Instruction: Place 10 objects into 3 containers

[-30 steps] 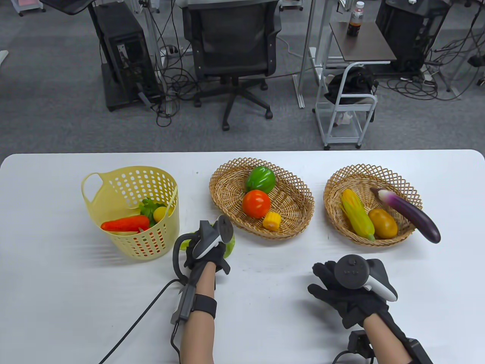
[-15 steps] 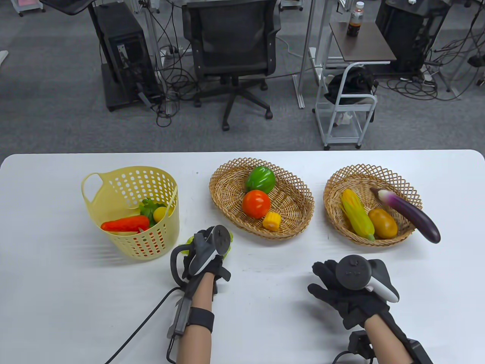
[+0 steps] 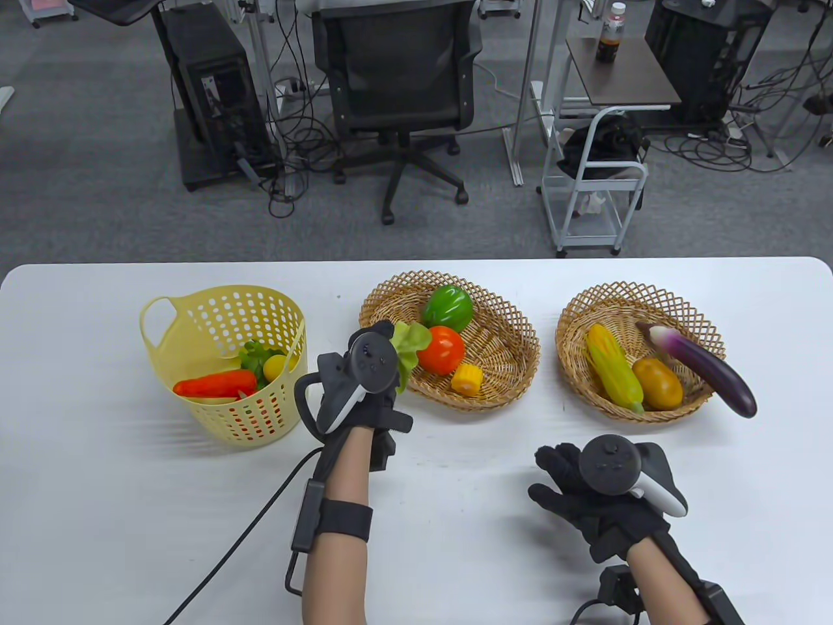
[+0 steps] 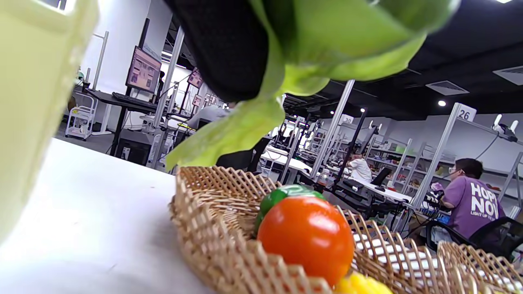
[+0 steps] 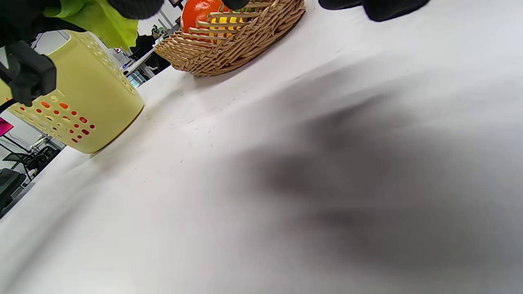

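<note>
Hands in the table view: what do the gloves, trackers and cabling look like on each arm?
Both hands wear black gloves. The left hand carries a dark grey and white tracker, a black forearm strap and a black cable trailing toward the table's near edge. The right hand carries a round black tracker with a white handle and a black wrist unit.

A lab or workspace: computer towers (image 3: 215,91), an office chair (image 3: 397,84), tangled cables, numbered racks with monitors (image 4: 143,71).
</note>
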`<act>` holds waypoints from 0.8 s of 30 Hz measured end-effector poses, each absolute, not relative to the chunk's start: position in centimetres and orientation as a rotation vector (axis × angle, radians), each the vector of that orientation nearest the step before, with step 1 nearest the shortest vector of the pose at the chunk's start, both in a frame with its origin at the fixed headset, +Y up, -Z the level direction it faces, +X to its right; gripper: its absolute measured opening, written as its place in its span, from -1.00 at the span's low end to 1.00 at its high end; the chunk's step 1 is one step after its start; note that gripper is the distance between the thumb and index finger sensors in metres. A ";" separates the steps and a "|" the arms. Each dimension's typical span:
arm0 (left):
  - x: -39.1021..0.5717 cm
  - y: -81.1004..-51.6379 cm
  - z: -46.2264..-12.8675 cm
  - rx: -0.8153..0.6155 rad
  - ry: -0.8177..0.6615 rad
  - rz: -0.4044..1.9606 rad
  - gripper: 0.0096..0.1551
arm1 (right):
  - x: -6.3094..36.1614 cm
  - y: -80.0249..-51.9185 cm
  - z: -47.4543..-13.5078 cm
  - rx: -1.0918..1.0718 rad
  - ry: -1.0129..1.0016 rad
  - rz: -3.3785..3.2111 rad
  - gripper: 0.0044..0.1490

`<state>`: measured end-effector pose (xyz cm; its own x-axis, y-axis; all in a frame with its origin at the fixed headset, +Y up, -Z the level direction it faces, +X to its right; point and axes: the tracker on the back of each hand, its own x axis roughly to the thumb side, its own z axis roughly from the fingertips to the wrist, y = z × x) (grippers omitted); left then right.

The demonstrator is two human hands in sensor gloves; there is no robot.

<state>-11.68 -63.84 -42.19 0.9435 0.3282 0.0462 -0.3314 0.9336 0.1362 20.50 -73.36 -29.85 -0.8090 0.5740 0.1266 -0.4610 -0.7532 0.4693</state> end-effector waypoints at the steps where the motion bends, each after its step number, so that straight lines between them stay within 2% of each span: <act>1: -11.4 -63.9 -42.8 0.136 -0.027 0.348 -0.47 | 20.6 -73.4 -29.9 0.354 0.572 2.489 -0.03; 7: -9.3 -65.2 -47.1 0.079 -0.008 0.285 -0.48 | 21.1 -73.6 -30.1 0.316 0.590 2.491 -0.03; 13: -9.0 -67.6 -48.9 0.022 0.004 0.247 -0.43 | 21.0 -73.6 -30.1 0.321 0.593 2.505 -0.04; 19: -10.6 -67.3 -47.6 0.120 -0.014 0.274 -0.41 | 21.0 -73.8 -30.1 0.316 0.609 2.511 -0.03; 24: -12.0 -66.7 -44.8 0.079 -0.123 0.480 -0.20 | 20.8 -73.8 -30.0 0.321 0.617 2.512 -0.03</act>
